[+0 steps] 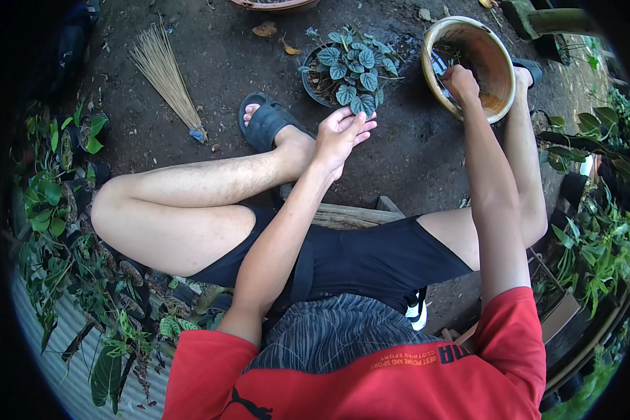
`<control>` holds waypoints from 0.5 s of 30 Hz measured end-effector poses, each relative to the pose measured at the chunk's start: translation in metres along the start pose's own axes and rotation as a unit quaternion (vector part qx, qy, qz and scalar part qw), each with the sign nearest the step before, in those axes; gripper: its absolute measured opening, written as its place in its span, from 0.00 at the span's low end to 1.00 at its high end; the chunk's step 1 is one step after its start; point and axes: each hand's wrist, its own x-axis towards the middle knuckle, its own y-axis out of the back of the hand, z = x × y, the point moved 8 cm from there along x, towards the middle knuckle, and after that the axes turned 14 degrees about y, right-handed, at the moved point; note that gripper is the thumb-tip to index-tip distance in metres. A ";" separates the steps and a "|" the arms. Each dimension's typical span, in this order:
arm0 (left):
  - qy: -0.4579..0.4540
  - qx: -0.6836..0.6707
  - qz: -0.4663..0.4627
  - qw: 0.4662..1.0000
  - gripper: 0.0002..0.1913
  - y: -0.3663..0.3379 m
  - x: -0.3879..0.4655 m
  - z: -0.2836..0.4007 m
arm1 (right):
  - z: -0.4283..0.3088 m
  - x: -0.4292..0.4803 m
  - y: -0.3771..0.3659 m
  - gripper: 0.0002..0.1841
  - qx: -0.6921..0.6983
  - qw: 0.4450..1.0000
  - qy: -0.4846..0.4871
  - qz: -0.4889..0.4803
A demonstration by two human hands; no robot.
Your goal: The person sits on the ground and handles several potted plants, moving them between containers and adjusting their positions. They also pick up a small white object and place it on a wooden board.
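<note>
My left hand (345,134) is at the lower edge of a potted plant with dark, ribbed leaves (355,62), its thumb and fingertips pinching the edge of a low leaf. The plant stands in a dark round pot (311,90) on the soil. To the right, my right hand (460,84) reaches over the rim of a yellowish-brown basin (505,68), its fingers curled. The basin has a wet, stained inside with some dark bits and a pale reflection. Whether those fingers hold anything is hidden.
A stick broom (164,71) lies on bare soil at the left. Part of a reddish-brown bowl (275,5) shows at the top edge. Potted plants (44,199) line the left side, and more foliage (598,241) stands at the right. A low wooden seat (353,216) is beneath me.
</note>
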 end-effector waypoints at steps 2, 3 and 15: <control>0.000 0.010 0.004 1.000 0.15 0.001 0.001 0.000 | -0.004 0.000 -0.006 0.11 0.008 1.000 0.006 -0.020; -0.004 0.009 0.007 1.000 0.14 0.002 0.002 0.001 | -0.007 0.000 -0.004 0.11 0.033 0.999 0.012 -0.008; 0.015 -0.110 -0.044 0.993 0.11 0.002 0.012 0.006 | -0.154 -0.184 0.078 0.08 0.357 0.874 0.055 0.326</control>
